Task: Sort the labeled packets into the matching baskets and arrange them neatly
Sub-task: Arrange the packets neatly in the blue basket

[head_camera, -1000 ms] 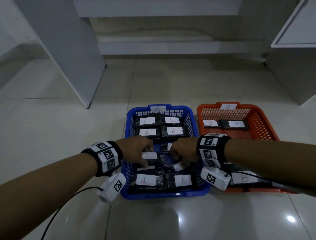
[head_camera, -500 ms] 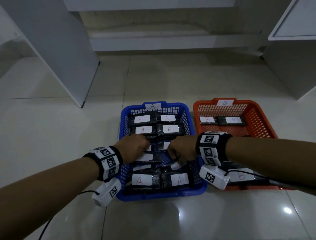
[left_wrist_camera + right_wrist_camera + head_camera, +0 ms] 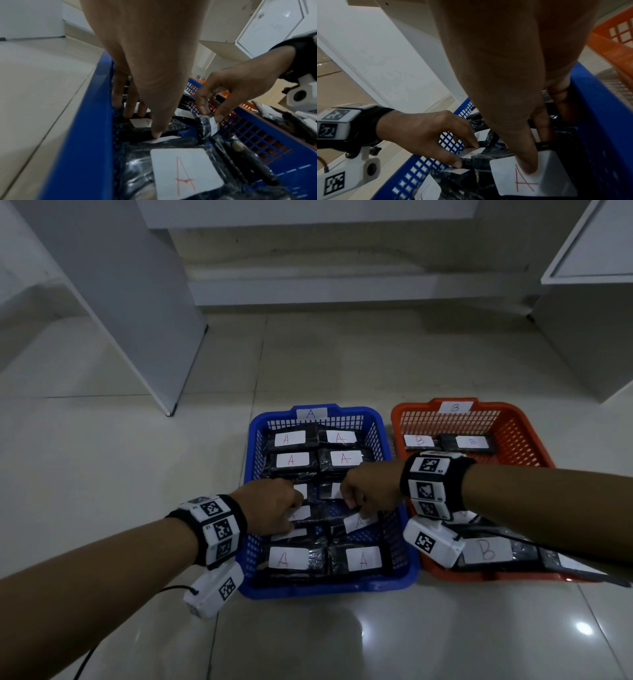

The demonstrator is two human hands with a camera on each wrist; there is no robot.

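The blue basket (image 3: 329, 587) marked A holds several black packets with white A labels in two columns. My left hand (image 3: 291, 515) (image 3: 142, 125) is in its middle on the left, thumb and fingers pinching an A packet (image 3: 301, 512) (image 3: 140, 122) from both sides. On the right, my right hand (image 3: 356, 505) (image 3: 537, 151) grips a tilted A packet (image 3: 359, 522) (image 3: 530, 182), thumb on its label. The orange basket (image 3: 520, 436) marked B stands to the right with B packets (image 3: 472, 442) at its far end and another B packet (image 3: 486, 549) near me, partly under my right forearm.
Both baskets sit side by side on a glossy tiled floor (image 3: 342, 638). A white cabinet panel (image 3: 137, 302) stands at the back left and a white cabinet (image 3: 589, 337) at the back right. A low step (image 3: 342, 289) runs along the far wall.
Both hands have stayed in the middle of the blue basket, shifting slightly on the same two packets. The head view has moved a little.
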